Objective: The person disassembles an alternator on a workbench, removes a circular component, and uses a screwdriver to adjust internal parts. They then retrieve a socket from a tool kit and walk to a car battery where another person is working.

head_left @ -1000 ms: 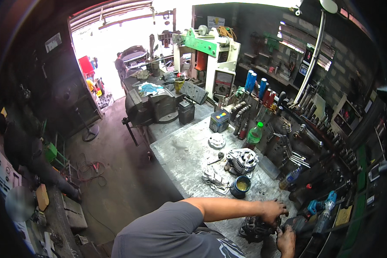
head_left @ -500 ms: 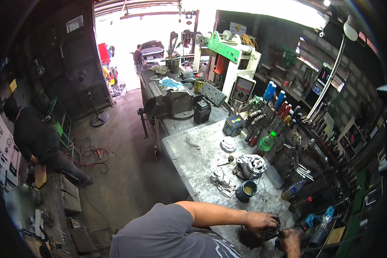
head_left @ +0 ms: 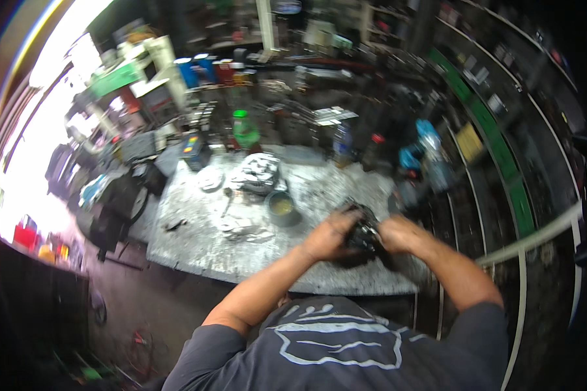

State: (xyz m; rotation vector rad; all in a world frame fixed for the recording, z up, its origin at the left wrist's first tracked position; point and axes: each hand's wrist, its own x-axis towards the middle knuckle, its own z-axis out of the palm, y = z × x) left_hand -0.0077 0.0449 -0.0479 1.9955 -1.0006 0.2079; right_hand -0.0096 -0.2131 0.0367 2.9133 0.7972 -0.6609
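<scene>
Over the right half of the metal-topped workbench [head_left: 326, 270], both my hands are at a dark, shiny metal part [head_left: 365, 238] whose kind I cannot make out. My left hand [head_left: 332, 233] is closed round its left side. Against the right side, my right hand [head_left: 399, 234] is curled into a fist; what it grips is blurred and hidden. A dark cup with yellowish contents [head_left: 282, 207] stands left of my left hand. Behind it sits a silver alternator [head_left: 257, 173], with a round metal cover [head_left: 210, 178] to its left.
A crumpled rag [head_left: 244, 229] lies left of the cup. Along the bench's back stand a green bottle [head_left: 245, 130], a clear bottle [head_left: 342, 144] and a small dark box [head_left: 194, 152]. A blue power tool [head_left: 429, 148] lies to the right. A vise [head_left: 111, 205] is at the left end.
My view has swung to the right, so the bench now lies across the middle and both forearms show. My hands remain together at the dark part.
</scene>
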